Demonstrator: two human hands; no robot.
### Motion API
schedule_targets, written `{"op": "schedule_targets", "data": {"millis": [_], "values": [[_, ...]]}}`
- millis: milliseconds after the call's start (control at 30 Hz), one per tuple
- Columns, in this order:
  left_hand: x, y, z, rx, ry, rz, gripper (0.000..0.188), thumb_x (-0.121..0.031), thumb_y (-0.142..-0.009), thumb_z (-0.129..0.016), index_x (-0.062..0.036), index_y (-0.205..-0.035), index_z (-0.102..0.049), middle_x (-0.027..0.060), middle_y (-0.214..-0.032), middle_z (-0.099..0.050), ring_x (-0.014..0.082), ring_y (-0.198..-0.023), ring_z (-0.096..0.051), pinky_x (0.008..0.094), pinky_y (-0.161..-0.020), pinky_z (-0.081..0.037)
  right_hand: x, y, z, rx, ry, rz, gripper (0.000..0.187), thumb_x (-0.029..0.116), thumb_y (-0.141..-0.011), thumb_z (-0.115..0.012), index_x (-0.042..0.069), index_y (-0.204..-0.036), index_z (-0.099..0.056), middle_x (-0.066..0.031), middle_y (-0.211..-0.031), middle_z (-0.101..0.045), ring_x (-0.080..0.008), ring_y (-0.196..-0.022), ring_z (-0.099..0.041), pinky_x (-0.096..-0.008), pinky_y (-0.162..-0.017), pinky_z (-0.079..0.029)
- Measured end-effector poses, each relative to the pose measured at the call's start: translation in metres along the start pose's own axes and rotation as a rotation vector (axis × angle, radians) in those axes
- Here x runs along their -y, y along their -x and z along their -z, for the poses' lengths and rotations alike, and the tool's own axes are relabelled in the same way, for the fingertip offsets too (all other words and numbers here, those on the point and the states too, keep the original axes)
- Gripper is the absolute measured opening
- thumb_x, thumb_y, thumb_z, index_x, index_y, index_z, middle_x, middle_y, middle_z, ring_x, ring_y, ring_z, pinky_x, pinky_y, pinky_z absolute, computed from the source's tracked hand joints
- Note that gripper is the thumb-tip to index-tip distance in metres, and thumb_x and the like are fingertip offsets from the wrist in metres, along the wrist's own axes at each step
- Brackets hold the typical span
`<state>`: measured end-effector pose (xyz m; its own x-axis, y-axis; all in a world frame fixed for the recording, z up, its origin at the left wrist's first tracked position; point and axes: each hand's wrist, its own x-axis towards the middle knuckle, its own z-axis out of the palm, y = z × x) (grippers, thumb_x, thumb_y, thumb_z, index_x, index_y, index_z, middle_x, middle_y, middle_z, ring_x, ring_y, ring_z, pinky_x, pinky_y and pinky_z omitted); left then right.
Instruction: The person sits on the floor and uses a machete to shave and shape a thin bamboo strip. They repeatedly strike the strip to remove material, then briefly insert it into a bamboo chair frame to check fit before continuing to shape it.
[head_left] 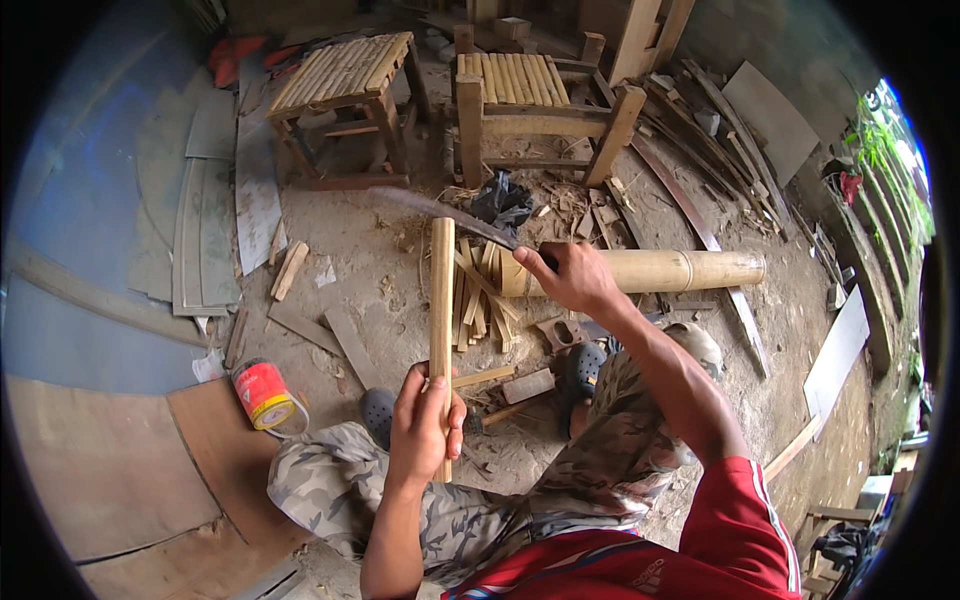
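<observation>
My left hand [425, 415] is closed round the lower part of a bamboo slat [442, 300], held upright above my knees. In my right hand [578, 278] is the handle of a long knife like a machete. Its dark blade [460, 216] points left, past the slat's top end, and the far part is smeared by motion. I cannot tell whether blade and slat touch. Below the right hand lies a thick bamboo pole [655, 271]. Several split bamboo strips [477, 312] are piled beside the pole's left end.
Two bamboo-topped stools stand at the back, one left [345, 72] and one right [515, 80]. A black plastic bag [502, 203] lies before them. A red and yellow bucket [262, 392] sits at my left. Wood offcuts [290, 270] and a wooden saw handle [562, 333] lie on the ground.
</observation>
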<state>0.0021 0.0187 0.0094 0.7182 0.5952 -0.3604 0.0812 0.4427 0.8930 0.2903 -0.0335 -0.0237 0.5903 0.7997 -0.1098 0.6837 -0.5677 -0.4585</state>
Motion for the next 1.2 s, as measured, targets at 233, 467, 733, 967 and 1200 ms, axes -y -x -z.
{"op": "schedule_targets", "data": {"millis": [233, 467, 733, 967, 1200], "values": [[0.024, -0.02, 0.02, 0.243, 0.416, 0.051, 0.034, -0.04, -0.099, -0.032, -0.0126, -0.083, -0.043, 0.0006, -0.055, -0.041, 0.0116, -0.04, -0.037, 0.0262, -0.039, -0.036, 0.026, 0.017, 0.009, 0.031, -0.412, -0.074, 0.086, 0.076, -0.089, -0.047, -0.007, -0.094, -0.069, -0.0169, -0.071, -0.066, -0.0285, -0.073, -0.068, -0.0433, -0.073, -0.052], [0.021, -0.024, 0.006, 0.275, 0.467, 0.076, 0.044, -0.049, -0.104, -0.03, -0.0126, -0.081, -0.04, -0.0014, -0.051, -0.034, 0.0103, -0.039, -0.034, 0.0243, -0.038, -0.033, 0.037, 0.034, 0.017, -0.016, -0.369, 0.153, 0.07, 0.064, -0.095, -0.05, -0.003, -0.082, -0.065, -0.0107, -0.058, -0.053, -0.0178, -0.056, -0.052, -0.04, -0.055, -0.042], [0.022, -0.02, 0.004, 0.332, 0.463, 0.127, 0.043, -0.048, -0.105, -0.027, -0.0122, -0.088, -0.044, -0.0028, -0.051, -0.031, 0.0083, -0.037, -0.027, 0.0237, -0.036, -0.027, 0.04, 0.061, -0.002, -0.205, 0.035, 0.712, 0.07, 0.076, -0.087, -0.05, 0.008, -0.075, -0.065, -0.0078, -0.049, -0.056, -0.0292, -0.042, -0.059, -0.0414, -0.043, -0.048], [0.02, -0.017, 0.003, 0.276, 0.262, 0.056, 0.047, -0.052, -0.106, -0.025, -0.0123, -0.089, -0.044, -0.0037, -0.05, -0.028, 0.0074, -0.037, -0.023, 0.023, -0.037, -0.024, 0.01, 0.016, 0.011, -0.273, 0.092, 0.565, 0.076, 0.078, -0.091, -0.036, 0.012, -0.074, -0.069, -0.0009, -0.046, -0.051, -0.0136, -0.033, -0.038, -0.0349, -0.033, -0.036], [0.025, -0.012, 0.004, 0.15, 0.076, 0.037, 0.045, -0.048, -0.107, -0.025, -0.0111, -0.091, -0.045, -0.0023, -0.053, -0.032, 0.007, -0.041, -0.028, 0.023, -0.039, -0.027, 0.004, 0.014, 0.004, -0.191, 0.115, 0.563, 0.078, 0.081, -0.089, -0.037, 0.01, -0.077, -0.07, 0.0007, -0.039, -0.041, -0.0137, -0.031, -0.033, -0.0354, -0.035, -0.034]]}}
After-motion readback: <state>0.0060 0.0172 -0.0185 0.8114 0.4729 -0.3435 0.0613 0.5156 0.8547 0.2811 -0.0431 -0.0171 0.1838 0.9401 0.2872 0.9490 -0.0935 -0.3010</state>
